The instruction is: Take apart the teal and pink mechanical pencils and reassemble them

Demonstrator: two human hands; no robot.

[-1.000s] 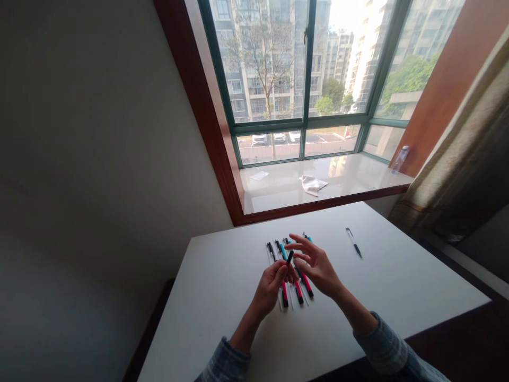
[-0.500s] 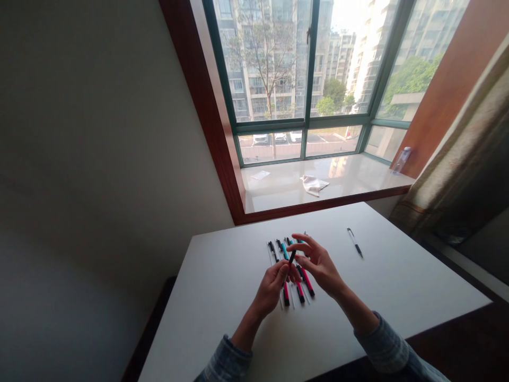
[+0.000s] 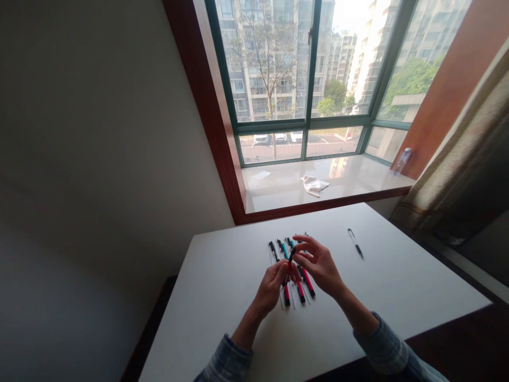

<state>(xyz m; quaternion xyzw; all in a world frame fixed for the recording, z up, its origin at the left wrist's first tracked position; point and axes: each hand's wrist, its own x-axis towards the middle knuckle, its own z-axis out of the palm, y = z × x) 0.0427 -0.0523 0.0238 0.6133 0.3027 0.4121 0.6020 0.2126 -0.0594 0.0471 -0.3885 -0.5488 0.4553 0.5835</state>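
Observation:
A red pen with a black end (image 3: pixel 293 252) stands tilted between my two hands, above the table. My left hand (image 3: pixel 274 283) is closed round its lower part. At its black upper end, the thumb and a finger of my right hand (image 3: pixel 318 265) pinch; the other fingers are raised. Underneath, several pens and pen parts lie in rows, partly hidden by my hands. Black and blue pens (image 3: pixel 284 249) are in the far row, while pink and black barrels (image 3: pixel 301 293) and thin white refills (image 3: pixel 293 298) lie nearer to me.
A single white and black pen (image 3: pixel 355 243) lies apart to the right on the white table (image 3: pixel 222 286). Beyond the table, the windowsill (image 3: pixel 274 196) holds a crumpled white cloth (image 3: pixel 315 185), a flat paper (image 3: pixel 261 175) and a clear bottle (image 3: pixel 401 161). A curtain (image 3: pixel 449 159) hangs at right.
My right thumb and finger have closed in on the black end of the pen. My left hand keeps its hold in nearly the same place.

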